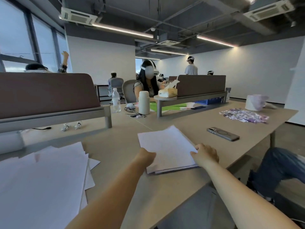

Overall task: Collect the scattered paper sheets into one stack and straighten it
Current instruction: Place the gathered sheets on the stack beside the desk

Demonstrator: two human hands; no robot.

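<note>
A thick stack of white paper [166, 146] lies on the beige table [118, 146] in front of me, its near edges a little uneven. My left hand [146, 157] presses against the stack's near left edge, fingers curled on it. My right hand [206, 155] grips the stack's near right corner. A second spread of loose white sheets [44, 179] lies fanned out at the near left of the table, apart from both hands.
A phone [222, 133] lies face down to the right of the stack. Farther right are purple paper scraps [244, 115] and a paper roll [255, 102]. Desk dividers [46, 93], a white flask [144, 102], a water bottle [116, 100] and a tissue box [167, 92] stand behind. Someone's knee [280, 164] is at right.
</note>
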